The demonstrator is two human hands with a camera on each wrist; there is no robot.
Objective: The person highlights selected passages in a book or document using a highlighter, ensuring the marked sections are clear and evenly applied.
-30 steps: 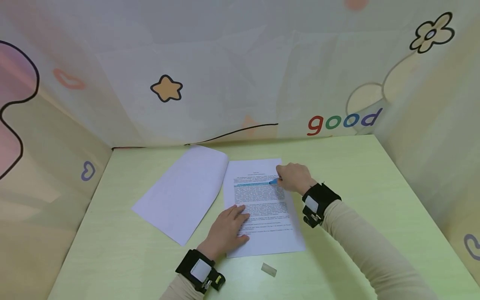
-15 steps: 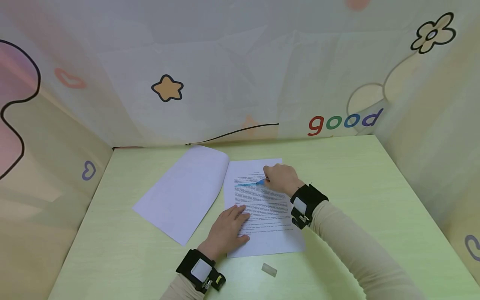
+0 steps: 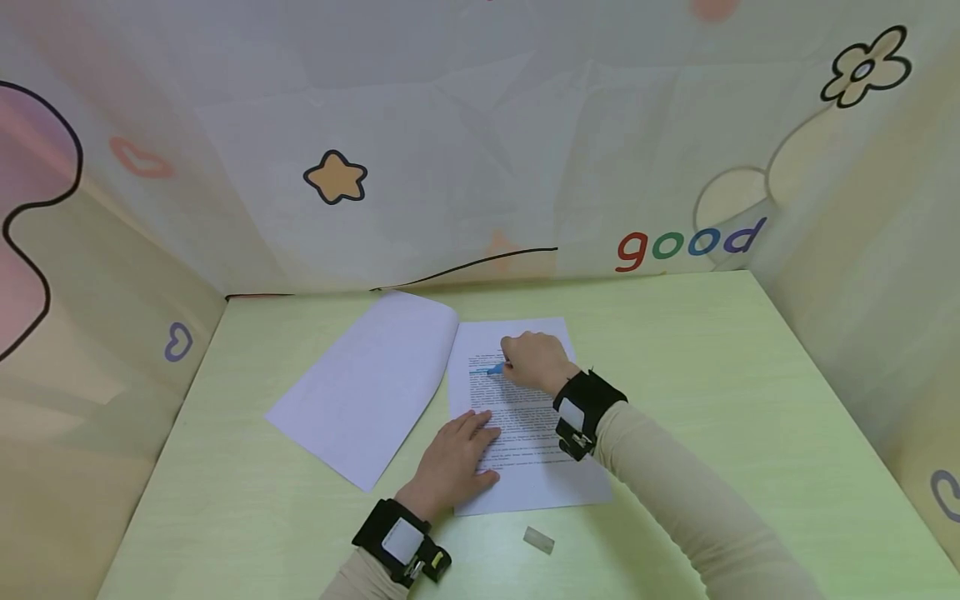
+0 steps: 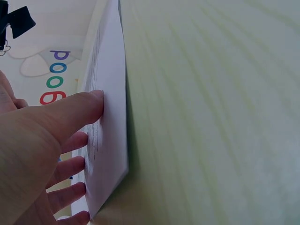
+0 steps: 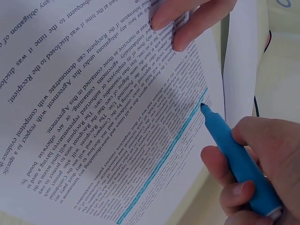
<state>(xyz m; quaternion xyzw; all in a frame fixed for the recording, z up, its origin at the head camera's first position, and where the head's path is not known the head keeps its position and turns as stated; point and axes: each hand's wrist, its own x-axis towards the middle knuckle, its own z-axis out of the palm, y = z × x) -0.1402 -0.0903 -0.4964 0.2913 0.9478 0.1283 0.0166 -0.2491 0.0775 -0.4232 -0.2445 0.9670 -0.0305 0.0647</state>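
My right hand (image 3: 538, 362) grips a blue highlighter (image 5: 234, 157), its tip at the left end of a blue line (image 5: 161, 161) across the printed text. The printed sheet (image 3: 532, 492) lies in front of me. Near its lower left edge my left hand (image 3: 453, 458) rests with fingers spread on the paper; in the left wrist view its thumb (image 4: 82, 108) lies flat on the sheet. In the right wrist view two left-hand fingertips (image 5: 180, 40) touch the text. Whether the highlighter's tip meets the paper is too fine to tell.
Left of the printed sheet lies a blank white page (image 3: 367, 383), its upper right corner curving up against that sheet. A small grey strip (image 3: 538, 540) sits on the pale green table (image 3: 712, 333) near the front. A patterned curtain (image 3: 450, 125) closes off the back and sides.
My right hand has moved leftward over the text with the highlighter, from near the right margin to the left end of the lines. My left hand has stayed in place.
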